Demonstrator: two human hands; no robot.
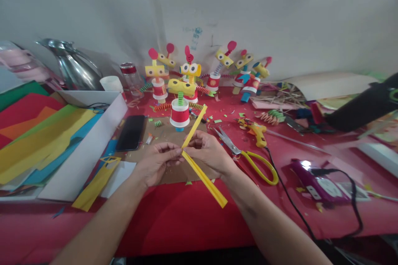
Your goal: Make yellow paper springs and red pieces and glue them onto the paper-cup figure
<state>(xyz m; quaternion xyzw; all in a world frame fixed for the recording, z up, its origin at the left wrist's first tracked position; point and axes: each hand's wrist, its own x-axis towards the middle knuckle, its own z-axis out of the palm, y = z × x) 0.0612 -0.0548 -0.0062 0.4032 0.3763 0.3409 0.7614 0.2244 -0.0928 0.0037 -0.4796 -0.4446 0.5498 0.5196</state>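
Note:
Both hands meet over the brown cardboard mat, closed on yellow paper strips joined at a bend. My left hand pinches the bend between thumb and fingers. On the other side of that bend, my right hand grips the strips with its thumb on top. One strip end points up and away; the other slants down toward me. Just beyond my hands stands a paper-cup figure with a yellow rolled-paper head and spring-folded arms. Yellow-handled scissors lie open to the right of my right hand.
Several similar cup figures stand along the back wall. At left are a box of coloured paper, a black phone and a steel jug. To the right lie a yellow glue gun, its cord, and a purple device.

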